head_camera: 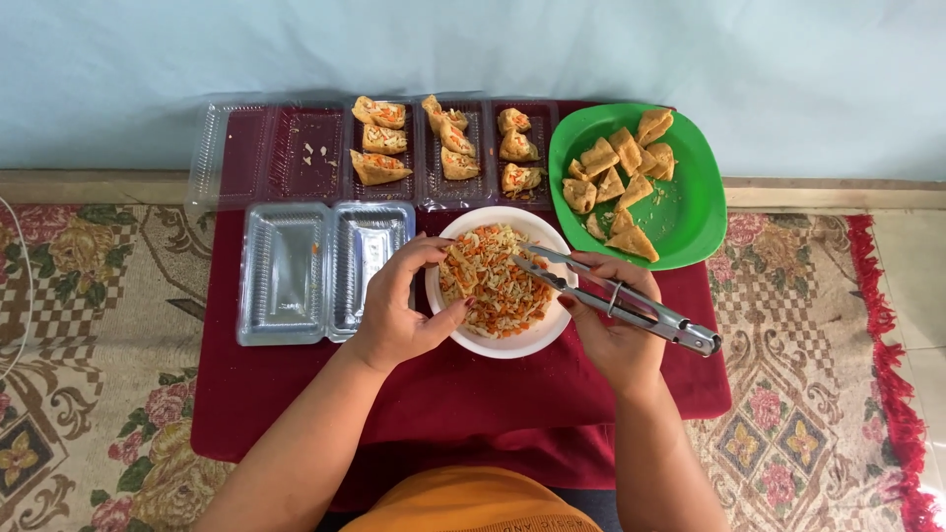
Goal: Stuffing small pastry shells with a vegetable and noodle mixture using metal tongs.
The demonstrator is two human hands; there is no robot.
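Note:
My left hand [399,307] grips the left rim of a white bowl [503,345] filled with shredded orange and pale vegetable filling [493,281]. My right hand [616,330] holds metal tongs [621,300], their tips reaching into the filling. Behind the bowl, a clear plastic tray [473,187] holds several stuffed tofu pieces [382,143] in three compartments. A green square plate [690,212] at the right carries several unfilled fried tofu pieces [621,167].
An open clear plastic box [315,271] lies left of the bowl. Another clear tray [256,153] with a few crumbs sits at the back left. Everything rests on a dark red cloth-covered low table [296,394] over a floral carpet [89,325]; a pale wall stands behind.

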